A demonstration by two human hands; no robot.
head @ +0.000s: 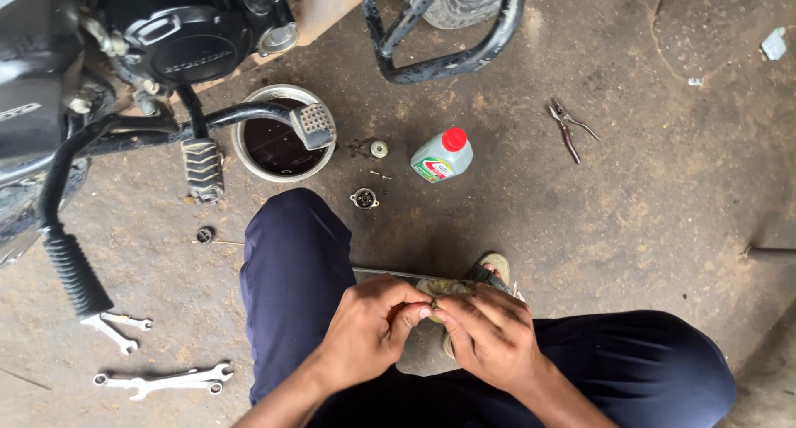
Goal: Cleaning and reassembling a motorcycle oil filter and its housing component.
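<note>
A: What's pinched between the fingers?

B: Hard to make out. The left hand (369,328) and right hand (489,333) meet fingertip to fingertip over the knees, both closed on one small part (432,305), mostly hidden; only a dull, greenish-grey bit shows. It sits near the bottom edge of the concrete floor (647,196), above a sandalled foot (491,272).

A: Any packaging around?

B: One: a small grey oil bottle (442,155) with a red cap, lying on its side mid-floor, its label red, green and white.

A: And beside it?

B: A round metal cap (379,148) and a small round fitting (364,198) just to its left, then a metal drain pan (284,133) of dark oil under the motorcycle engine (186,38), which the top-left corner cuts off. A brake pedal (314,125) overlaps the pan's rim.

A: Tools?

B: Pliers (567,128) towards the right, well apart from the bottle. Spanners (166,381) lie at the bottom-left corner, near a rubber-sleeved kick lever (73,270).
</note>
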